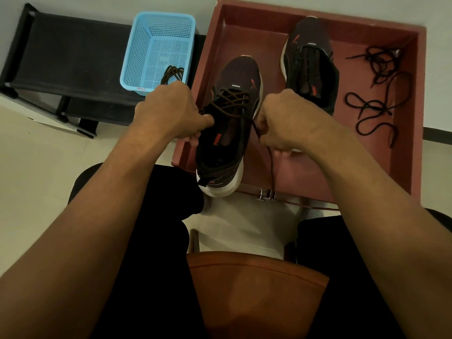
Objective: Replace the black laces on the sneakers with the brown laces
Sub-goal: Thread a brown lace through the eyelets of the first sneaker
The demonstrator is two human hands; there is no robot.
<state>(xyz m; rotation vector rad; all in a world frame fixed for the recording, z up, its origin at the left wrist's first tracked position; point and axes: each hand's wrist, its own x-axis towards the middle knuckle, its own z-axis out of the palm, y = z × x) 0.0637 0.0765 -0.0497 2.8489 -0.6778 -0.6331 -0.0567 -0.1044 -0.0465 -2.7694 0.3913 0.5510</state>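
Centre frame: the near sneaker (227,143) rests tilted on the front rim of the red tray (244,37), with the brown lace (232,97) crossed through its eyelets.

- The left hand (168,111) is closed at the collar's left edge, apparently gripping the lace's left end.
- The right hand (286,121) pinches the right end, whose tail hangs below it.

Recommendation: draw both ends evenly, steady the shoe, and check the crossings lie flat before tying.

Outstanding items:
- Second sneaker (310,64), upper right, is unlaced.
- Black laces (376,104) lie at right.
- Spare brown lace (171,74) waits in the blue basket (156,45).
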